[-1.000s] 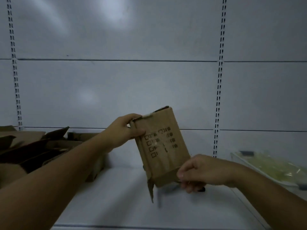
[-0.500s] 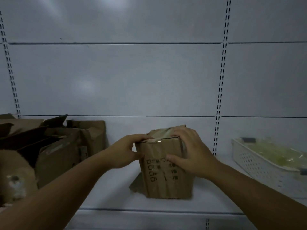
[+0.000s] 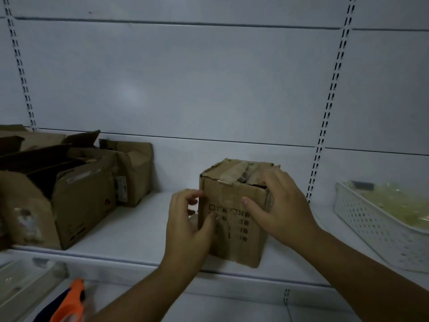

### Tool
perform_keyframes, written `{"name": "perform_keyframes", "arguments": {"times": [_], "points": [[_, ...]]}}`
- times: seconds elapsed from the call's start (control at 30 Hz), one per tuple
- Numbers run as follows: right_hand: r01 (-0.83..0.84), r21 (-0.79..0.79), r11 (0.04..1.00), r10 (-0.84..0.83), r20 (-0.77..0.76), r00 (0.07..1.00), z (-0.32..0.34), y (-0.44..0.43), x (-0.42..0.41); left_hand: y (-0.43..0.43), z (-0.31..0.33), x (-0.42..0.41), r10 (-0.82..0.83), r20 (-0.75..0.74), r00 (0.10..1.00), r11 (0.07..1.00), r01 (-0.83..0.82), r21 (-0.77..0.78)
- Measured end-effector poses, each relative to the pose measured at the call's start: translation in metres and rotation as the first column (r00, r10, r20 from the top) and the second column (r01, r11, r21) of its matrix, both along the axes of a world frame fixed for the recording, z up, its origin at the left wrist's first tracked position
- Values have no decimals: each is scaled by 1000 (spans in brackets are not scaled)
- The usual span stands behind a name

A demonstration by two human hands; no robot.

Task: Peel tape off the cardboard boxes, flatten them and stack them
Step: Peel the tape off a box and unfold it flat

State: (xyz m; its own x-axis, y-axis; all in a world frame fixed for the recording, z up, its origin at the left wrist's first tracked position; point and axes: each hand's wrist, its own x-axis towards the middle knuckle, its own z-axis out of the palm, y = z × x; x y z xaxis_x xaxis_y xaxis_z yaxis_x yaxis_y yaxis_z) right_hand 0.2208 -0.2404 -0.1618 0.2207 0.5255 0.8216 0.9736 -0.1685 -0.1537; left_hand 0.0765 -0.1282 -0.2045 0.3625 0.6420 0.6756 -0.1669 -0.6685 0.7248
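The small cardboard box (image 3: pixel 234 214) is dull brown, printed on its front with rows of dark square outlines and dark characters (too blurred to read); the tape (image 3: pixel 234 174) across its top is a paler tan; the opened boxes (image 3: pixel 76 189) are the same brown; the shelf (image 3: pixel 130 231) is plain white; the basket (image 3: pixel 371 226) is white with a grid of small holes; the tool handle (image 3: pixel 70 303) is bright orange.

Orange tool (image 3: pixel 69 303) (blurred) and white basket (image 3: pixel 371 219), both cut off by frame edges.
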Motion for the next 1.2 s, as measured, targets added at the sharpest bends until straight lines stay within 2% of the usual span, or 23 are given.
{"name": "perform_keyframes", "arguments": {"times": [0.13,0.2,0.3,0.4,0.53,0.67,0.73,0.8,0.9,0.93,1.0,1.1,1.2], "points": [[56,40,998,-56,-8,998,1,7,-4,-19,-4,7,-54,42,998,993,58,-106],[75,36,997,-75,13,997,-2,8,-5,-30,-6,12,-63,91,994,968,82,-235],[85,37,996,-85,-2,996,-11,11,-7,-42,0,17,-100,204,974,839,192,-508],[102,24,994,-102,-20,995,-13,10,-8,-35,11,17,-74,259,963,702,235,-672],[115,-15,993,-114,19,993,-8,8,-8,-20,20,10,-124,156,980,673,199,-712],[118,-117,986,-115,36,993,1,3,-5,0,31,3,-235,-78,969,728,123,-674],[123,-176,977,-116,47,992,6,2,-3,12,41,-4,-344,-176,922,726,142,-673],[143,-224,964,-136,50,990,10,3,-3,20,53,-12,-479,-255,840,700,191,-688],[165,-259,952,-159,44,986,12,2,-5,31,69,-28,-704,-223,674,557,330,-762],[165,-262,951,-161,39,986,13,1,-7,33,75,-32,-732,-203,650,530,358,-769],[148,-276,950,-149,17,989,16,-2,-12,34,86,-38,-701,-180,690,558,374,-741],[174,-364,915,-172,36,984,31,0,-22,24,105,-40,-571,-213,793,715,352,-604],[121,-292,949,-86,129,988,46,11,-33,11,123,-36,-441,-281,852,857,307,-413]]}}
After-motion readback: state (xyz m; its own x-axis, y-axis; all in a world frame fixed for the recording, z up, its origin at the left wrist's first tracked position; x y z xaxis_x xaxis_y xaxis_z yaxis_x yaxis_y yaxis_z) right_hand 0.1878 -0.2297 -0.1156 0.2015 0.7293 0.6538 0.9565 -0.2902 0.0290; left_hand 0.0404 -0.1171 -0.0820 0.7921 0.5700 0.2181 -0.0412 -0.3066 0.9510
